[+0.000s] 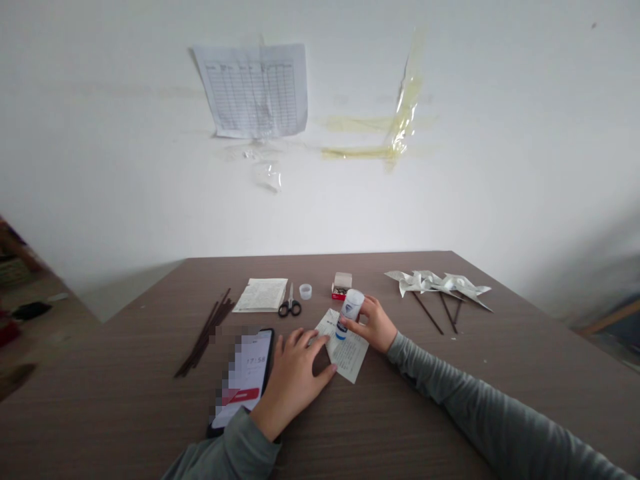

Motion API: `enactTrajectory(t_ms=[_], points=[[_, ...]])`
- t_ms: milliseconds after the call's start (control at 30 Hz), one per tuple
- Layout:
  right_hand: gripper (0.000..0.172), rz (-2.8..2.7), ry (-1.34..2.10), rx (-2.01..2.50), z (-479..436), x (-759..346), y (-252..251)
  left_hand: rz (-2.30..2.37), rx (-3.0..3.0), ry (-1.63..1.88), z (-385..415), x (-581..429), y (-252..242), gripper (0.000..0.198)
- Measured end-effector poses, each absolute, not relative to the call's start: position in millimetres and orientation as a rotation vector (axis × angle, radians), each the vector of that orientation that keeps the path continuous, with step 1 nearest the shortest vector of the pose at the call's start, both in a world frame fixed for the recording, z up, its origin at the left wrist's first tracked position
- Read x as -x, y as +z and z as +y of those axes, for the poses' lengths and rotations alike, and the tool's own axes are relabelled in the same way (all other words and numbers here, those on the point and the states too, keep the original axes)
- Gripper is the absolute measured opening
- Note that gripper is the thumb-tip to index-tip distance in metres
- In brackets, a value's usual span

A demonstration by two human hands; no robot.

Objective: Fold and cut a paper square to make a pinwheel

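Observation:
My right hand grips a white and blue glue stick, tilted with its blue end down against a square of printed paper. My left hand lies with fingers spread, its fingertips at the paper's left edge. Just behind the glue stick stands a small red-and-white box, its lid up and tiny pieces inside. A small translucent cap and black-handled scissors lie farther back. To the left of the scissors is a stack of printed paper sheets.
Beside my left hand lies a phone showing a timer. Several dark sticks are bunched at the left. Paper pinwheels on dark sticks rest at the back right. A white wall rises behind the table.

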State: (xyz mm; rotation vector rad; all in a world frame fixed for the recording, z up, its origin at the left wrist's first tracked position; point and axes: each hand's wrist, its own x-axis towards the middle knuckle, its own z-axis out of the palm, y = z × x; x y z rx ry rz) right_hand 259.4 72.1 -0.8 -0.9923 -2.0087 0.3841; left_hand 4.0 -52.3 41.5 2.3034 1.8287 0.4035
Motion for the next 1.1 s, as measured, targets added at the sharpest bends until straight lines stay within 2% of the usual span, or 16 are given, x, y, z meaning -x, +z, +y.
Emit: enactTrajectory(t_ms=[133,300,633,867,1100], points=[[0.035,-2.054,0.372,1.011,70,-256,-3,1.828,-2.296,0.4,-52,-4,43,0.055],[0.024,-2.108,0.369,1.004,67,-254,0,1.828,-2.301,0.389,-52,-5,45,0.052],[0.016,-2.163,0.299,1.015,64,-253,4,1.823,-2.274,0.381,-51,-7,46,0.053],[0.018,-2.159,0.267,1.034,65,-255,4,1.818,-2.291,0.453,-49,-5,39,0.05],[0.031,-2.166,0.305,1.042,65,-254,4,1.833,-2.285,0.486,-50,-8,37,0.048]])
